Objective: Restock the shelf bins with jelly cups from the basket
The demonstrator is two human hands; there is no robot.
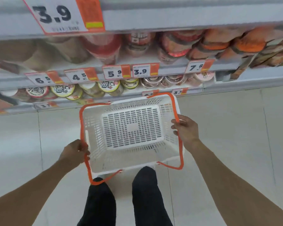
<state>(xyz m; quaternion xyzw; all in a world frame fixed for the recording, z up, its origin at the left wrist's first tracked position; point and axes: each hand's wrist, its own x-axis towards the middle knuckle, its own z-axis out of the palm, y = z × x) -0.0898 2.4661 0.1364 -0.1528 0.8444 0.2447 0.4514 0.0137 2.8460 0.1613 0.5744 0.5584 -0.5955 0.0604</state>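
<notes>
basket (131, 128): white slotted plastic, seen from above, held over a pale tiled floor (235, 128) in front of the shelves (170, 18). its perforated bottom and side walls show fully, with nothing lying inside. two orange handles run along its long sides. left handle (85, 128): folded outward along the left rim, its near end looping down toward the person's leg. right handle (178, 136): lying along the right rim, its near end bent at the basket's near right corner. left hand (75, 151): fingers curled round the left handle near the basket's near left corner. right hand (185, 128): fingers and thumb pinching the right handle about midway along the right rim. the two hands are well apart, one on each side of the basket. legs (145, 193): two, in dark clothing, directly below the basket's near edge. cups (108, 85): round-lidded, lying in rows on the lower shelf tiers just beyond the basket's far rim; those on the higher tier are blurred. price tags (116, 72): white and orange, clipped along the shelf edges, reading 6.5, 4.5, 5.9, 3.9; a larger 3.9 tag hangs at the top left.
</notes>
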